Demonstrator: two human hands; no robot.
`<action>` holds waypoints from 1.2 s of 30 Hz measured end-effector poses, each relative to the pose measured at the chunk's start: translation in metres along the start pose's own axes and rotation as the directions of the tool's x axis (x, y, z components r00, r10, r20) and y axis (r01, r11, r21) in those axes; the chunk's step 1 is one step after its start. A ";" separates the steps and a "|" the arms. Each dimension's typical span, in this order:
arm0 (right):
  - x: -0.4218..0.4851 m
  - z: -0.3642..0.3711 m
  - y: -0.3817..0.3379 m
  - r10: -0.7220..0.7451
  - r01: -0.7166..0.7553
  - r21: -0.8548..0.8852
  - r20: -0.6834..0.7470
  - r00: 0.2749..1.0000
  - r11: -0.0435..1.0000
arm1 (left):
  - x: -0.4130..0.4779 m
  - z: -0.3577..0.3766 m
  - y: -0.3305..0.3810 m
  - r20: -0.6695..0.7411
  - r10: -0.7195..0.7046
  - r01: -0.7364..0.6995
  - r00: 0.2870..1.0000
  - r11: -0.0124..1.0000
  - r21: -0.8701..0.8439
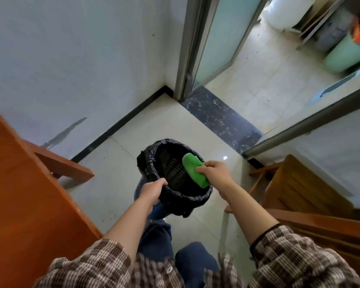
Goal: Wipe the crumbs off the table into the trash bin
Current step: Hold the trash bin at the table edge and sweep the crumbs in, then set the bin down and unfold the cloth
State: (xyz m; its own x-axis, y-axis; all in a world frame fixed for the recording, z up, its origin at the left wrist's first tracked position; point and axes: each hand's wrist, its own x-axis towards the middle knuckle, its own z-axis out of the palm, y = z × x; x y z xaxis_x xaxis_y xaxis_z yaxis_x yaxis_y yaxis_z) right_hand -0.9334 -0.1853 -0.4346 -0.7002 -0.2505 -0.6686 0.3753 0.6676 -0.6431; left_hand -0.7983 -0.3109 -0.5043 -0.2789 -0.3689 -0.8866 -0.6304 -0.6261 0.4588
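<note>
A trash bin (154,159) lined with a black bag is held up above the pale floor, tilted toward me. My left hand (151,191) grips its near rim through the bag. My right hand (215,173) holds a folded green cloth (192,168) over the bin's right rim, the cloth's far end reaching over the opening. Inside the bin the ribbed wall shows, dark; no crumbs can be made out. An orange-brown wooden table (15,183) fills the left edge of the view.
A wooden chair (295,188) stands at the right, close to my right arm. A grey wall with a black skirting runs behind the bin. A glass door (222,38) stands ajar beyond a dark marble threshold (220,115). My legs in blue trousers (160,242) are below.
</note>
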 end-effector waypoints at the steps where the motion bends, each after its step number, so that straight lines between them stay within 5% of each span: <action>1: 0.013 0.006 -0.009 -0.005 0.005 0.002 0.007 1.000 1.000 | 0.014 -0.002 0.009 -0.017 -0.006 0.006 1.000 1.000 -0.003; 9: 0.116 0.073 -0.043 -0.026 0.035 -0.095 0.099 0.995 0.995 | 0.128 -0.026 0.045 -0.223 -0.041 0.040 0.974 0.999 -0.007; 15: 0.199 0.128 -0.022 -0.030 0.046 -0.094 0.160 0.987 0.995 | 0.237 -0.057 0.021 -0.484 -0.119 0.068 0.867 0.990 -0.121; 25: 0.300 0.196 0.035 0.072 -0.056 -0.068 0.266 0.961 0.996 | 0.365 -0.083 -0.037 -0.413 -0.327 0.078 0.850 0.854 -0.515; 36: 0.312 0.210 0.046 0.112 -0.103 -0.046 0.262 0.959 0.994 | 0.383 -0.120 -0.051 -0.451 -0.416 0.252 0.790 0.890 -0.380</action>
State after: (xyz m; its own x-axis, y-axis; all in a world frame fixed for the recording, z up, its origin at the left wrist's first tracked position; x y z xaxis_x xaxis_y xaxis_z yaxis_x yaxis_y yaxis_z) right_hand -1.0069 -0.3795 -0.7514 -0.4702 -0.3494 -0.8105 0.4171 0.7213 -0.5529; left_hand -0.7857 -0.5029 -0.8600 0.3689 -0.3411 -0.8646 -0.3565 -0.9110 0.2073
